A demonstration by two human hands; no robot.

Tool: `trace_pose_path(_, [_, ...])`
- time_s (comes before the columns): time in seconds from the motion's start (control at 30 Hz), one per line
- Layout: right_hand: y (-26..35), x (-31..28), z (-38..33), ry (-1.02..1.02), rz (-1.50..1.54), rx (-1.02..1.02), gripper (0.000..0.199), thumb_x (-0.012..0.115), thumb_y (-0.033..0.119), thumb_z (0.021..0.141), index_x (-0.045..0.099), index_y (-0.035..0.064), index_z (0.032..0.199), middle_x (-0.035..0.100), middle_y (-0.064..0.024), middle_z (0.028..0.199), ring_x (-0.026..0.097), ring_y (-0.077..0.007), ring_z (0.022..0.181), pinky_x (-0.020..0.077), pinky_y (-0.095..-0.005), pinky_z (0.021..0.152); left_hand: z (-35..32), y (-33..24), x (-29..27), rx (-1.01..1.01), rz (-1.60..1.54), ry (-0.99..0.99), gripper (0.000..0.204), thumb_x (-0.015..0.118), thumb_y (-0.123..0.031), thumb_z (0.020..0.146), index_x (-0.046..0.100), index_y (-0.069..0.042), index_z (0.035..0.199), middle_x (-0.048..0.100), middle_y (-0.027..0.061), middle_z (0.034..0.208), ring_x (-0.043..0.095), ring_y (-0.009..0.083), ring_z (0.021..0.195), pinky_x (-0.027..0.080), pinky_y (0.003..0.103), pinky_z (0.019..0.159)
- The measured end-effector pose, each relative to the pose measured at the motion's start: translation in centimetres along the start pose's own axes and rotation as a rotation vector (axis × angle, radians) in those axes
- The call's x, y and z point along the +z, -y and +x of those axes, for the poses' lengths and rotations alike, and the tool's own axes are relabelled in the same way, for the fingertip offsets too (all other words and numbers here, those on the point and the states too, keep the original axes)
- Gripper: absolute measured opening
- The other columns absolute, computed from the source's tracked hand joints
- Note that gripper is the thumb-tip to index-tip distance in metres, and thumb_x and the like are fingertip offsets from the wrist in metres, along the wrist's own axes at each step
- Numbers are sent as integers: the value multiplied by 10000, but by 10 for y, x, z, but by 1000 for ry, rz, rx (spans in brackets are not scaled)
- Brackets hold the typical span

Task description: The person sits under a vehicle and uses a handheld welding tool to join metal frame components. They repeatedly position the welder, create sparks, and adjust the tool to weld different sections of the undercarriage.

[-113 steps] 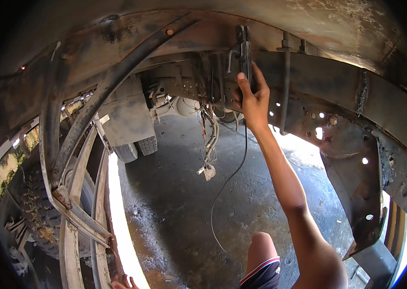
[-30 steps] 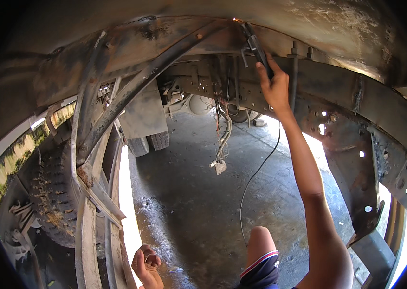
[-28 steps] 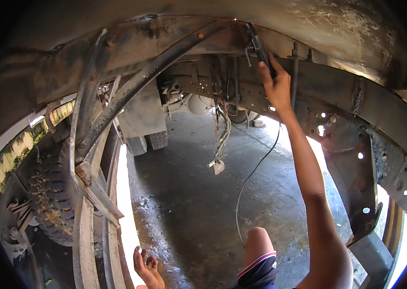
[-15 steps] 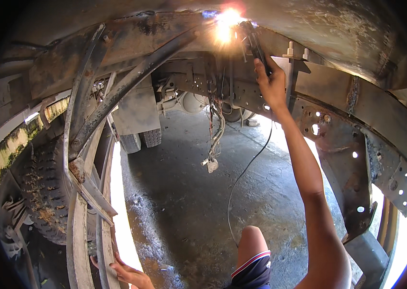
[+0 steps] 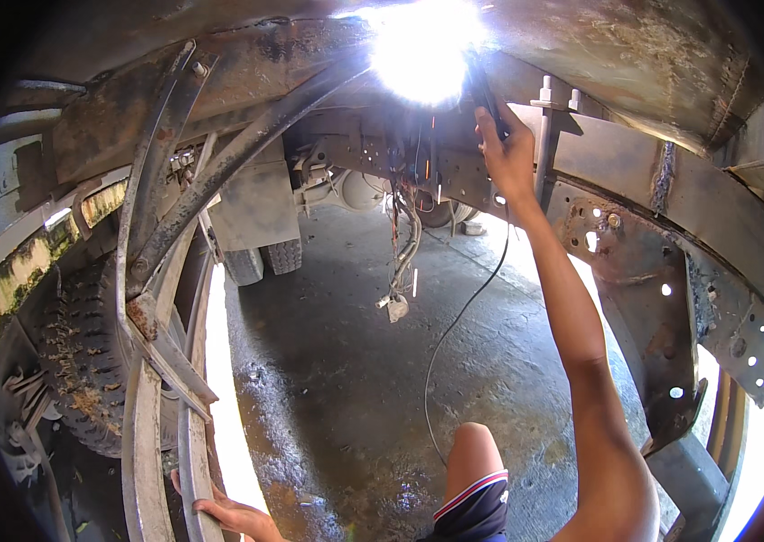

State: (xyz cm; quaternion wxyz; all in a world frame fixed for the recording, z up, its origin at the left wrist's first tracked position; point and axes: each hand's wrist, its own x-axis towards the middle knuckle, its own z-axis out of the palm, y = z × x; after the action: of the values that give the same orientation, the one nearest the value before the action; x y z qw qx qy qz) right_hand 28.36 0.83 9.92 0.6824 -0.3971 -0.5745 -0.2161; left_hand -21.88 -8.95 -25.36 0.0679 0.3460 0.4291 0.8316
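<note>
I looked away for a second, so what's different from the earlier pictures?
A big white glare now blazes by the dark tool, where only a tiny spark showed a second ago. The left hand, free in the air then, moved left and took hold of a pale rail. The right hand still grips the tool; the wires still hang.

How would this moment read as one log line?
Right hand: holds black tool | Left hand: around pale metal rail | White glare: at tool's upper end
</note>
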Motion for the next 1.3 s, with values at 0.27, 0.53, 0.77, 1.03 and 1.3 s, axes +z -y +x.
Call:
trace_pose_path(0.27, [-1,2,3,18,-106,10,517,649,307,1042,575,13,1461,605,12,768,523,-49,655,448,-227,561,2,5,-3,40,8,25,775,295,-587,1095,322,15,1582,341,245,1610,362,366,1504,322,565,1242])
trace_pose_path(0.53, [-1,6,3,4,-21,-67,516,641,307,1039,573,7,1454,634,-34,796,522,-62,675,457,-257,598,4,12,-7,21,13,35,783,280,-595,1094,312,13,1587,334,247,1614,354,366,1508,321,554,1241])
trace_pose_path(0.77, [15,10,-18,-109,153,177,452,634,249,1049,572,31,1440,589,0,780,477,-42,561,362,-237,434,4,11,-8,38,34,61,789,260,-607,1092,301,1,1593,333,226,1615,330,350,1520,292,549,1253])
trace_pose_path(1.03, [19,-10,-147,-143,603,685,385,648,258,1028,488,46,1306,584,-54,850,466,-75,523,314,-240,413,0,4,-4,20,45,27,777,271,-615,1088,330,-27,1593,362,215,1611,374,346,1501,330,540,1236])
trace_pose_path(1.3, [25,1,-124,-144,371,285,470,658,228,1031,484,8,1409,603,-41,867,474,-59,583,339,-224,464,-4,-4,3,-29,29,-8,794,283,-629,1082,339,-18,1586,369,212,1608,386,343,1494,349,535,1224])
